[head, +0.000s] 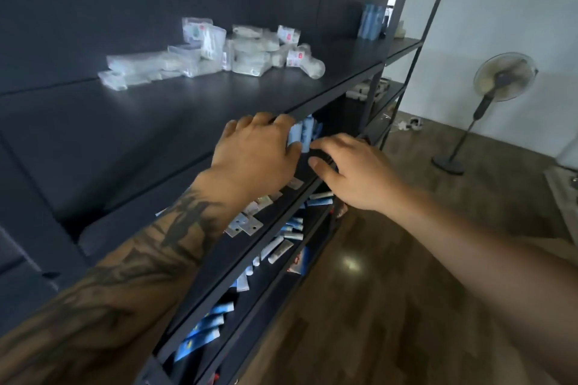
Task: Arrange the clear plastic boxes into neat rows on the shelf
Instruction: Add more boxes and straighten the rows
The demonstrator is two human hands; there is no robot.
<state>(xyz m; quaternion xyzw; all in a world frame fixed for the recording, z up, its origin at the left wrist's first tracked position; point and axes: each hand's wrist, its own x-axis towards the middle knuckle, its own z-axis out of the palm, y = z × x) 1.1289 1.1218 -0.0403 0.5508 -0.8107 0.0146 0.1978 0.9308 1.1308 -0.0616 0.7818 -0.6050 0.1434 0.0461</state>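
Note:
A loose heap of clear plastic boxes (215, 51) and packets lies at the back of the dark upper shelf (187, 109), far from both hands. One level down, my left hand (256, 150) reaches under the upper shelf's front edge and grips a small bunch of upright light blue tubes (301, 134). My right hand (353, 169) hovers just right of them at the dark edge of the lower shelf (281, 212), fingers bent. Thumb and forefinger lie close to something dark; whether they hold it is unclear.
Metal hinges (244, 225) lie on the lower shelf. Blue and white tubes (281, 247) are scattered on the shelves below. More blue tubes (372, 22) stand at the upper shelf's far right. A standing fan (497, 81) is on the wooden floor to the right.

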